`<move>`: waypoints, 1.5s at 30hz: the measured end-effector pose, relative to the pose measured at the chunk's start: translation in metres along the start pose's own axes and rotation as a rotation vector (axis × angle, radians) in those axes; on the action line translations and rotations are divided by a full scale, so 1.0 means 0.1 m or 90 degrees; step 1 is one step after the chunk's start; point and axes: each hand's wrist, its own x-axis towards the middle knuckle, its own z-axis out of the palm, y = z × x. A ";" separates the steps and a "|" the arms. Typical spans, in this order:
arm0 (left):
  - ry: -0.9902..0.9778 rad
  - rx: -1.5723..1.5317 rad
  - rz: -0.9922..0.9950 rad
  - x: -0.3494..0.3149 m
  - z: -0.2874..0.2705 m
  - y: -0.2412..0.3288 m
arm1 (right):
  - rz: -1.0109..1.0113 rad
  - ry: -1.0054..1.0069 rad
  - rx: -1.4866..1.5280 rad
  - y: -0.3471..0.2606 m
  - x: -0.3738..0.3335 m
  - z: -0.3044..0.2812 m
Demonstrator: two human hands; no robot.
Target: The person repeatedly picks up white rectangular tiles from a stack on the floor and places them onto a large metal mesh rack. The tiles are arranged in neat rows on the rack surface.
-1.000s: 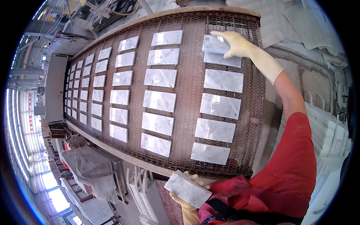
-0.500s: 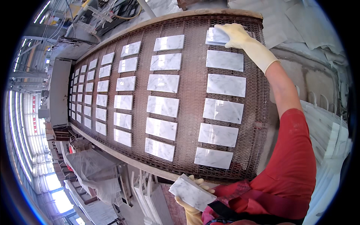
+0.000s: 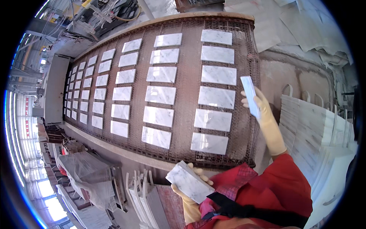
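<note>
My left hand, in a cream rubber glove, is closed round a small stack of white, grey-veined marble tiles close to my body. In my gloved right hand is a marble tile, tipped up and seen nearly edge-on; whether it is a single tile cannot be made out. That hand hangs off the right end of a wire-mesh conveyor bed. The nearest column of tiles on the mesh, including a tile just left of the right hand, lies flat with gaps between.
More columns of tiles, such as a tile, stretch to a grey machine housing at the far left. Pale rails edge the bed. Stone slabs lean at the right; upright white pieces stand at the lower left.
My right hand has come away from the top tile of the nearest column, back toward me, with a tile in it. My left hand still holds its stack. The view has shifted slightly.
</note>
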 end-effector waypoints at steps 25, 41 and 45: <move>-0.553 -0.056 -0.059 -0.51 -0.43 0.52 | -0.135 0.001 -0.252 -0.78 -1.86 0.52; -0.316 -0.115 -0.050 -0.52 -0.09 0.26 | -0.191 -0.112 -1.010 0.27 -1.94 0.20; -0.249 -0.048 -0.015 -0.50 -0.14 0.20 | -0.196 -0.152 -1.019 0.29 -1.91 0.20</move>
